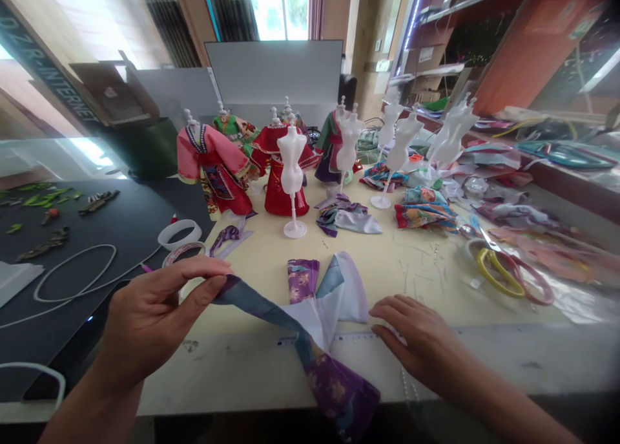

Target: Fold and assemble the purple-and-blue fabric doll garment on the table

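- Left hand (150,321): thumb and fingers pinched together on one end of a satin garment panel (310,321), blue-grey and purple with a white lining, lifted above the table.
- Right hand (421,344): open, fingers slightly spread, palm down, resting by the panel, gripping nothing.
- Panel: across the front of a cream work table (402,282), its purple floral end drooping over the front edge and cut off by the bottom of the view.
- Just behind it, a separate purple floral fabric strip (303,279), partly overlapped by the panel's pale fold.
- Under panel and right hand, a long plastic ruler (356,342), its markings mostly hidden.
- Further back, a row of doll mannequins, one bare white form (291,166) standing in front of a red dress (285,195), which it partly blocks; beside them, a pink robe (216,169).
- Right of the row, folded patterned fabric (423,208) and yellow-handled scissors (498,273) among loose cloth scraps.
- Left of the table, a black mat (111,231) with white plastic rings (177,234) and small green pieces (41,200), too small to identify.
- Mannequins at the far right: washed out by glare, their details hard to make out.
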`<state>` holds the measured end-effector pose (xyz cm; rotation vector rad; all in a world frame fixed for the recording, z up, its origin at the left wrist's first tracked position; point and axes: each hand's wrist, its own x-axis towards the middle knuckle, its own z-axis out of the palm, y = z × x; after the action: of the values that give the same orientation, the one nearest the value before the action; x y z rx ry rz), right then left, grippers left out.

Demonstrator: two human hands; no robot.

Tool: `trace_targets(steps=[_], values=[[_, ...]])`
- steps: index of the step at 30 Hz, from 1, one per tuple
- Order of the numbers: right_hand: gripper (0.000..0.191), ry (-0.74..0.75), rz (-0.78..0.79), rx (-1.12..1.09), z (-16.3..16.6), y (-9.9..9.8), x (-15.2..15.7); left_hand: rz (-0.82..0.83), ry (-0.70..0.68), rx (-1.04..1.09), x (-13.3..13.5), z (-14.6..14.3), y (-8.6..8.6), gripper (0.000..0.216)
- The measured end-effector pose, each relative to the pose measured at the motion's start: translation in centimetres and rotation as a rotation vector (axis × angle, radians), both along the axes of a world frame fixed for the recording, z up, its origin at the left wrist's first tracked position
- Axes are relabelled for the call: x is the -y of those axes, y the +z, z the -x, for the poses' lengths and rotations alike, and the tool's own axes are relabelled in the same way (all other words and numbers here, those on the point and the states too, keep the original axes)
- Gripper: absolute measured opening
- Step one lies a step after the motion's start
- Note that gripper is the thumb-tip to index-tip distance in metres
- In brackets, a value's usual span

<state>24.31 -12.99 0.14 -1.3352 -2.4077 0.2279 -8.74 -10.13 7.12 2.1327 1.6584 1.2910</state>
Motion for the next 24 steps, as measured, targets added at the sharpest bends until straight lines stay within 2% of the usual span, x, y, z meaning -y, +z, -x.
trace_targets(steps=[3, 5, 8, 12, 15, 18, 21, 24], values=[[0.017, -0.008, 0.001, 0.005, -0.1, -0.3, -0.5, -0.011, 0.106, 0.049, 0.1, -1.0, 0.5, 0.009], [0.017, -0.014, 0.024, -0.021, -0.1, -0.4, -0.7, -0.042, 0.072, 0.07, -0.2, -1.6, 0.7, 0.009], [0.016, -0.039, 0.083, -0.153, 0.2, 0.4, -0.8, -0.132, -0.103, 0.003, -1.2, -2.3, 1.0, 0.012], [0.017, -0.055, 0.089, -0.434, 1.3, 3.3, -1.0, -0.201, -0.337, -0.099, -2.7, -4.4, 1.5, 0.012], [0.016, -0.034, 0.068, -0.551, 2.2, 6.1, -1.3, -0.165, -0.475, -0.111, -3.5, -6.9, 2.2, 0.011], [0.018, 0.002, 0.066, -0.572, 3.0, 8.1, -1.9, -0.06, -0.57, -0.119, -4.0, -9.2, 2.7, 0.012], [0.017, 0.005, 0.098, -0.534, 3.8, 8.6, -2.7, 0.007, -0.656, -0.194, -4.6, -10.7, 2.9, 0.013], [0.01, -0.023, 0.154, -0.535, 4.2, 8.1, -3.5, -0.005, -0.717, -0.269, -5.2, -11.9, 2.9, 0.014]])
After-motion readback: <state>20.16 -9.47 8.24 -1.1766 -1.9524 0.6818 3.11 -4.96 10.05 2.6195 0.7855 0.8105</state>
